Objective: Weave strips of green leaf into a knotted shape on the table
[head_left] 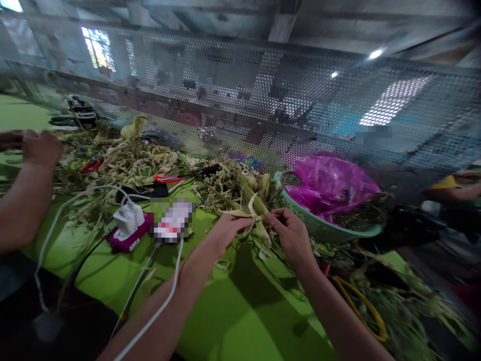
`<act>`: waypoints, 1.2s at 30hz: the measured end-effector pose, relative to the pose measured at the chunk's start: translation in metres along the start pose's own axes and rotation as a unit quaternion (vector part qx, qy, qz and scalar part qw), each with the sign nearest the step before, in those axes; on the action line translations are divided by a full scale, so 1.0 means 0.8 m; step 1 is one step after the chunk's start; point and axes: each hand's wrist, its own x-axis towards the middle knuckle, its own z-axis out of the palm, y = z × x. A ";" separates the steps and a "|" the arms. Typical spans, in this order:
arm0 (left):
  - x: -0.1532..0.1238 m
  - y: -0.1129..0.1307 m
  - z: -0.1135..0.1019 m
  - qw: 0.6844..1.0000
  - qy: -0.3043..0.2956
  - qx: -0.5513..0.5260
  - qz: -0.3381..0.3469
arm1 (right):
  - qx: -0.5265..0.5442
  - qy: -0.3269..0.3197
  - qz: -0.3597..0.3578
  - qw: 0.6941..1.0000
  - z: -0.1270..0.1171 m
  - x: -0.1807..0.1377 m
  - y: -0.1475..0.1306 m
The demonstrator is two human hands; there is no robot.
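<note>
My left hand (224, 231) and my right hand (289, 234) are both closed on a long pale-green stalk with dry leaves (256, 205), held just above the green table (233, 311). The left fingers pinch a strip of leaf near the stalk's lower part. Around the stalk from the right curl the fingers of my right hand. Behind the hands lies a heap of similar stalks and peeled husks (229, 183).
A teal basket (319, 228) lined with a magenta bag stands right of my hands. White chargers on a pink power strip (128, 228) and cables lie at left. Red-handled scissors (167, 178) rest in the husks. Another person's arm (26, 190) is at far left; a perforated metal screen stands behind.
</note>
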 end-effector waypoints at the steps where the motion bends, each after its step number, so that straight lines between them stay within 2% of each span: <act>1: 0.002 -0.001 -0.001 1.000 0.009 0.001 0.007 | 0.006 0.022 -0.006 1.000 0.000 -0.001 -0.002; 4: 0.008 -0.006 -0.004 0.999 0.047 -0.009 0.024 | -0.018 0.083 -0.036 0.996 0.004 -0.010 -0.012; 6: 0.010 -0.008 -0.004 0.998 0.062 -0.020 0.025 | -0.060 0.049 -0.054 0.996 0.010 -0.019 -0.020; 9: 0.008 -0.006 -0.001 0.998 0.050 -0.007 0.044 | -0.142 -0.048 -0.086 0.985 0.019 -0.028 -0.027; 13: 0.004 -0.003 0.002 0.997 0.039 0.015 0.067 | -0.216 -0.062 -0.126 0.966 0.026 -0.030 -0.026; 17: 0.008 -0.008 0.000 0.995 0.013 0.058 0.084 | -0.208 -0.080 -0.126 0.967 0.024 -0.029 -0.026; 25: 0.018 -0.015 -0.008 0.991 0.040 0.050 0.121 | -0.189 -0.098 -0.121 0.970 0.015 -0.027 -0.033; 32: 0.011 -0.006 -0.008 0.991 0.104 0.010 0.080 | -0.229 -0.116 -0.123 0.959 0.003 -0.016 -0.024; 36: 0.004 0.001 -0.007 0.994 0.099 -0.013 0.042 | -0.197 -0.132 -0.105 0.966 0.001 -0.010 -0.012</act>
